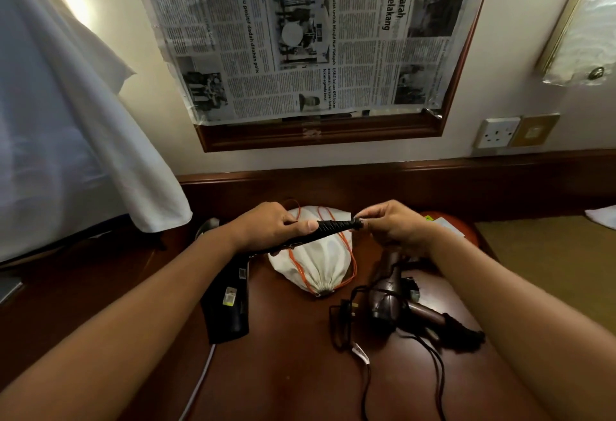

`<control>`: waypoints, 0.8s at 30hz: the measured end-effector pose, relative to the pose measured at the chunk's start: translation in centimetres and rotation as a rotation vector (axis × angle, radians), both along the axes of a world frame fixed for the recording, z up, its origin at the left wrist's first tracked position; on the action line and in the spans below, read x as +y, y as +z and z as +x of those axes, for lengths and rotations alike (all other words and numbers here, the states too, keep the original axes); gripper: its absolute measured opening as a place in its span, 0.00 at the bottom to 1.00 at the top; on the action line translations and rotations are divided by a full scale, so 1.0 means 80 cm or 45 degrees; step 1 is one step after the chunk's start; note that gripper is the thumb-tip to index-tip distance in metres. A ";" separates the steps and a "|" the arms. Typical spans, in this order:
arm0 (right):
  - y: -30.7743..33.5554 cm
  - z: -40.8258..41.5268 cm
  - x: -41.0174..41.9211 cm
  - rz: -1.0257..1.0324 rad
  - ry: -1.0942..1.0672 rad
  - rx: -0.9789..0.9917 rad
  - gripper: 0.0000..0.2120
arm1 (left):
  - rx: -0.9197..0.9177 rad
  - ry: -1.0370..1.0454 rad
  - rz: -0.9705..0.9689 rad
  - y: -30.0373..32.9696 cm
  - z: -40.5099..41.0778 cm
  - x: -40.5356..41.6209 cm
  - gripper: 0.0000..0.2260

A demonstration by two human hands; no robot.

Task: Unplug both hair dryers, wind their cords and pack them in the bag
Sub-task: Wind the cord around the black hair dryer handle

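— Two bare forearms are reaching in from the bottom corners over a dark, glossy wooden desk (300, 370). What are the hands doing?

— Both are holding one black hair dryer (230, 300) above the desk. The left hand (270, 225) is gripping its handle, thumb lying along the top; the handle is wrapped in tight coils of black cord (333, 225). The right hand (393, 224) is pinching the end of that wound cord at the handle's tip. The matte black barrel is hanging down below the left wrist, bearing small stickers.

— How many dryers are showing?

— Two. The second, a brown hair dryer (390, 300) with a smooth, shiny shell, is lying on the desk under the right forearm. Its thin black cable (436, 364) is trailing loose towards the near edge, with a plug (348, 312) and a white tag beside it.

— And the bag?

— One white cloth drawstring bag (316, 260) is lying flat between the dryers, its mouth gathered shut and pointing towards the camera, orange cords looping along both sides.

— Anything behind?

— One white wall socket (496, 132), and one sheet of newspaper (300, 37) covering a wood-framed panel.
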State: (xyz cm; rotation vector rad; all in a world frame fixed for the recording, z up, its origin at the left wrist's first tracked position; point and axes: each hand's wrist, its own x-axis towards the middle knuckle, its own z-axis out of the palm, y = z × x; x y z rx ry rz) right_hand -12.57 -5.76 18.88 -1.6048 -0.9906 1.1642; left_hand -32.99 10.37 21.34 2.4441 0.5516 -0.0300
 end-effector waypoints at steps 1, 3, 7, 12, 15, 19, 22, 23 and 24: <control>0.010 0.001 0.001 0.010 0.003 -0.123 0.05 | 0.031 -0.012 0.036 0.002 0.001 0.001 0.39; 0.024 0.003 0.005 0.060 0.006 -0.355 0.05 | 0.096 -0.026 0.116 0.007 0.001 0.003 0.37; 0.034 0.009 0.017 0.109 0.036 -0.748 0.06 | 0.232 -0.053 0.304 0.016 0.004 0.003 0.35; 0.045 0.002 0.024 0.131 0.115 -1.020 0.09 | 0.374 -0.042 0.458 0.013 0.008 0.006 0.40; 0.043 -0.003 0.025 0.171 0.155 -1.141 0.09 | 0.450 -0.013 0.526 0.011 0.010 0.005 0.37; 0.029 -0.011 0.021 0.244 0.168 -1.249 0.09 | 0.506 0.010 0.581 0.005 0.014 0.002 0.34; 0.020 -0.018 0.017 0.342 0.148 -1.328 0.10 | 0.527 0.056 0.615 0.000 0.015 0.003 0.35; 0.018 -0.021 0.016 0.349 0.146 -1.349 0.09 | 0.525 0.075 0.630 -0.002 0.015 0.004 0.36; 0.013 -0.024 0.014 0.346 0.142 -1.362 0.09 | 0.516 0.095 0.653 -0.005 0.015 0.004 0.37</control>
